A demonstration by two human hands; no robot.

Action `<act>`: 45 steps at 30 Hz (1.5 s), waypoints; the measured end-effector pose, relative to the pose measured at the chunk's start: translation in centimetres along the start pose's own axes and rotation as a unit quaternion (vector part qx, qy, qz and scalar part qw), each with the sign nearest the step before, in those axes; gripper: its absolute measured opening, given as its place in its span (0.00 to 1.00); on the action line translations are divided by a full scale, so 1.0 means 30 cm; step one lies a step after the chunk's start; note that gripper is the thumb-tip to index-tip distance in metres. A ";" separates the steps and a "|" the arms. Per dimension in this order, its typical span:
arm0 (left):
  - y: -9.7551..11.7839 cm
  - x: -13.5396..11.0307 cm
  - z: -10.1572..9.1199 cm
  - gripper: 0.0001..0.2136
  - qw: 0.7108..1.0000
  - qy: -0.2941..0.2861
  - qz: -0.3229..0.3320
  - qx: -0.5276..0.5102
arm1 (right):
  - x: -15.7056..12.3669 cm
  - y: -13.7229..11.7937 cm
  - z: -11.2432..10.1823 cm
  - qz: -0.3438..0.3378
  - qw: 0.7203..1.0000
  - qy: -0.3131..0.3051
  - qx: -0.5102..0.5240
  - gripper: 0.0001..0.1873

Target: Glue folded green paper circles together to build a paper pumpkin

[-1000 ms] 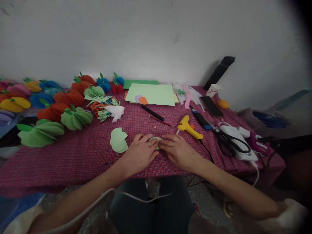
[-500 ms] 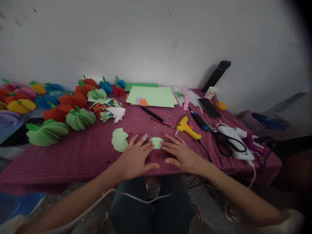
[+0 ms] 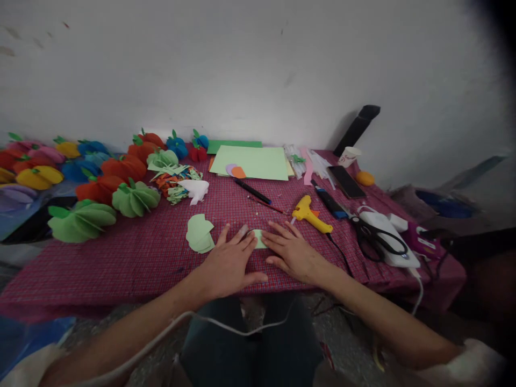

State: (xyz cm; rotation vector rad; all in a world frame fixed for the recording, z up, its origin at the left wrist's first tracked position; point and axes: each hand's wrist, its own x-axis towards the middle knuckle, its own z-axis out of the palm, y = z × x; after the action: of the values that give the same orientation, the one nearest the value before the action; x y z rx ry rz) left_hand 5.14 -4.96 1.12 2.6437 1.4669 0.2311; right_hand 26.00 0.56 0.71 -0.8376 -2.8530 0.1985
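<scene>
A folded piece of light green paper point(image 3: 258, 239) lies on the checked cloth between my hands, partly hidden under my fingertips. My left hand point(image 3: 231, 260) is flat and open, its fingers pressing the paper's left side. From the other side, my right hand point(image 3: 294, 251) rests its outstretched fingers on the paper's right part. Left of my left hand sits a small pile of light green paper cutouts point(image 3: 199, 234). A yellow glue gun point(image 3: 310, 215) lies just beyond my right hand.
Finished paper pumpkins point(image 3: 97, 188) crowd the left side. Paper scraps point(image 3: 173, 185), green sheets point(image 3: 253, 161) and a black pen point(image 3: 252, 191) lie farther back. To the right are a box cutter point(image 3: 328, 200), a phone point(image 3: 345, 181), scissors point(image 3: 374, 236), a paper cup point(image 3: 349, 156) and an orange fruit point(image 3: 365, 178).
My hands have slid closer together over the folded green paper, covering more of it. The right hand has shifted slightly left.
</scene>
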 end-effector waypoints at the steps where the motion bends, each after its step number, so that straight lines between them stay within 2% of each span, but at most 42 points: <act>1: 0.003 0.007 -0.009 0.35 1.000 0.005 -0.005 -0.001 | 0.001 0.003 -0.008 0.003 1.000 0.005 0.007 0.22; 4: 0.009 0.036 -0.022 0.31 1.000 0.024 -0.016 0.003 | 0.007 0.015 -0.025 0.024 0.999 0.037 0.020 0.19; 8: 0.001 0.056 0.001 0.32 1.000 0.019 0.001 0.008 | 0.023 0.032 -0.021 0.036 0.997 0.063 0.041 0.19; 14: -0.021 0.036 0.036 0.33 1.000 -0.001 0.010 0.010 | 0.040 0.038 0.009 0.009 0.997 0.036 0.075 0.19; 19: -0.032 0.023 0.045 0.35 1.000 -0.013 0.017 0.005 | 0.018 0.042 0.025 -0.015 1.000 0.022 0.016 0.21; 26: -0.058 -0.017 0.028 0.39 0.998 -0.024 0.045 0.019 | -0.004 0.061 0.005 -0.064 0.996 -0.014 -0.057 0.29; 31: -0.062 -0.029 0.013 0.37 0.998 -0.021 0.059 0.014 | -0.008 0.040 -0.021 -0.059 0.996 -0.020 -0.070 0.27; 37: -0.041 -0.019 0.006 0.37 0.998 -0.024 0.056 0.004 | 0.006 0.008 -0.008 -0.074 0.995 -0.027 -0.067 0.30; 45: -0.064 -0.045 0.005 0.36 0.997 -0.050 0.056 0.006 | -0.010 0.034 -0.015 -0.082 0.995 -0.031 -0.052 0.27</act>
State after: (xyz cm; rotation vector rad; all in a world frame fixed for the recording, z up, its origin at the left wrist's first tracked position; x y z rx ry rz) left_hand 2.87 -5.10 0.55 2.7077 1.2961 0.0963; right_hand 26.87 1.28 0.93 -0.6209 -2.9955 0.0557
